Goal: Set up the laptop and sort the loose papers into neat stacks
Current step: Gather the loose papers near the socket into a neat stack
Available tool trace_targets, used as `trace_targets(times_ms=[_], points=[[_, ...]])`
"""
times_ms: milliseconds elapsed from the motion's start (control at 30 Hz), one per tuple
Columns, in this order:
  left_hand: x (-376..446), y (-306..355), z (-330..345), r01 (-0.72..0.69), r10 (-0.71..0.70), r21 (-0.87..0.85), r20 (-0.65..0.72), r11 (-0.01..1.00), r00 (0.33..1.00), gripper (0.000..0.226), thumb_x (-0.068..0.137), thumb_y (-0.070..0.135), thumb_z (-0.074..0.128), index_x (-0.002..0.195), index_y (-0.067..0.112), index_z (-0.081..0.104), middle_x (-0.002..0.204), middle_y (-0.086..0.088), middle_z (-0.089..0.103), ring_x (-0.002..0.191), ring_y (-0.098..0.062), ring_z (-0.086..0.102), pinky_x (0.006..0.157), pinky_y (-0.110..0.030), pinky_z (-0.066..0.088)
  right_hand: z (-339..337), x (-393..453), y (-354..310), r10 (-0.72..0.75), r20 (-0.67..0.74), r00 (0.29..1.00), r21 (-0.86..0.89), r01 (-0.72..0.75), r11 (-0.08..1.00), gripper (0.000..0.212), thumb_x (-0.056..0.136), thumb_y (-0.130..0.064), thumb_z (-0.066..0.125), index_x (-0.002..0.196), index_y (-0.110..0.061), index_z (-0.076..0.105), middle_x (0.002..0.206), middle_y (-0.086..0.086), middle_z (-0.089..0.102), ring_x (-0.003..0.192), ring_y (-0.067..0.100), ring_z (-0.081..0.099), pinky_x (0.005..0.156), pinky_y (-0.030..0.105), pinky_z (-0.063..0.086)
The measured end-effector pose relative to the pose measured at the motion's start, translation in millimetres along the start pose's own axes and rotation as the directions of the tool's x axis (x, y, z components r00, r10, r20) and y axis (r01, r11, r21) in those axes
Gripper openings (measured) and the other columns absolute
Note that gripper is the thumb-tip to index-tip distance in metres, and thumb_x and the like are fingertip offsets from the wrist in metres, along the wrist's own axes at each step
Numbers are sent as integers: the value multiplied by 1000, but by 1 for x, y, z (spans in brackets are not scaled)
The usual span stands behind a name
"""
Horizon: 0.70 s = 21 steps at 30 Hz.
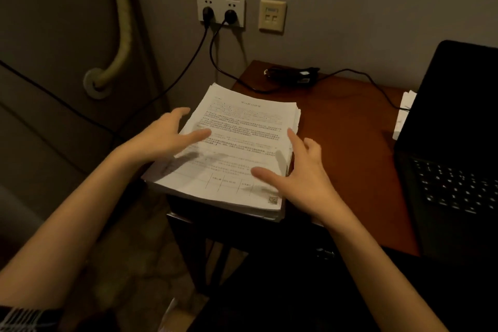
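Overhead, both hands, left (pixel 164 135) and right (pixel 301 170), hover spread-fingered above the paper stack (pixel 237 143), whose print is illegible.

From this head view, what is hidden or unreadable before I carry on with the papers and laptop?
- Laptop: cut off by the right edge; the screen shows only black.
- Small white papers: mostly hidden behind the laptop lid.
- Paper stack: print too small and blurred to read; lower sheets are covered.
- Left hand and right hand: motion blur hides whether they touch the stack.
- Table: near edge lost in darkness.
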<state>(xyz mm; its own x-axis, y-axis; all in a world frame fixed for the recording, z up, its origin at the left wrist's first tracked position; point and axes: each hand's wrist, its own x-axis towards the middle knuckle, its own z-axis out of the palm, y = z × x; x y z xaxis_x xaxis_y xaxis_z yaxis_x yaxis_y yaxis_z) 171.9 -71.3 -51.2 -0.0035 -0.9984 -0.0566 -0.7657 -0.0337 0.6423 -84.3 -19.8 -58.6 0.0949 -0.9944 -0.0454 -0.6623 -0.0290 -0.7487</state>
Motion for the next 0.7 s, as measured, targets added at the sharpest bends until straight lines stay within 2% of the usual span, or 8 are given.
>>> trace_targets(times_ms=[33,67,133,233,300,400,567,700], points=[[-9,1,-5,0,12,-85,141,996,990,110,64,71,67,150,25,18,141,12,36,116,-6,47,92,-17,42,0,-6,-3,11,75,997,65,-16,998,113,62,-59,76,150,-37,9,156,-8,-5,144,21,9,114,42,20],[-19,0,-10,-30,44,-62,255,998,966,128,46,81,69,150,32,14,144,15,30,119,-2,42,96,-15,38,1,-12,-5,5,141,990,73,-16,997,118,57,-56,81,149,-39,9,155,-12,-15,145,19,2,115,39,14],[-29,-3,-16,-130,55,153,418,980,907,142,25,85,71,146,49,5,156,17,-1,141,-8,15,115,-29,21,7,-19,-7,-29,240,970,-3,30,1000,122,53,-48,87,148,-41,10,151,-14,-27,144,16,-8,116,37,8],[-35,-4,-18,-161,-44,314,556,935,830,136,42,57,87,143,55,-4,150,20,-30,145,-18,-7,117,-38,14,21,-21,-8,-27,270,962,-84,52,995,119,57,-36,89,148,-40,14,150,-7,-34,142,19,-23,116,40,2],[-35,-7,-12,-156,-60,335,553,929,831,136,53,37,90,144,53,-9,150,17,-33,146,-20,-5,116,-36,18,26,-20,-6,-24,258,966,-107,53,993,114,60,-30,88,148,-37,16,151,-2,-34,140,20,-31,115,40,-2],[-33,-9,-8,-176,8,314,473,933,881,131,59,24,89,148,45,-5,155,13,-22,146,-20,-1,116,-33,17,27,-21,-7,-21,267,963,-112,53,992,110,61,-27,88,147,-35,19,153,0,-30,141,21,-28,116,42,-1],[-28,-11,-10,-216,43,341,449,915,892,125,61,23,88,150,38,3,158,8,-14,146,-21,-1,116,-33,15,27,-15,-10,18,300,954,-131,23,991,110,64,-25,87,149,-34,18,153,5,-30,140,24,-31,116,44,-3],[-27,-11,-11,-203,9,362,471,910,882,124,62,24,88,149,42,2,157,10,-16,146,-23,-2,111,-33,29,31,-14,-8,12,309,951,-144,35,989,109,67,-25,85,150,-33,15,152,7,-33,137,26,-36,114,46,-8]])
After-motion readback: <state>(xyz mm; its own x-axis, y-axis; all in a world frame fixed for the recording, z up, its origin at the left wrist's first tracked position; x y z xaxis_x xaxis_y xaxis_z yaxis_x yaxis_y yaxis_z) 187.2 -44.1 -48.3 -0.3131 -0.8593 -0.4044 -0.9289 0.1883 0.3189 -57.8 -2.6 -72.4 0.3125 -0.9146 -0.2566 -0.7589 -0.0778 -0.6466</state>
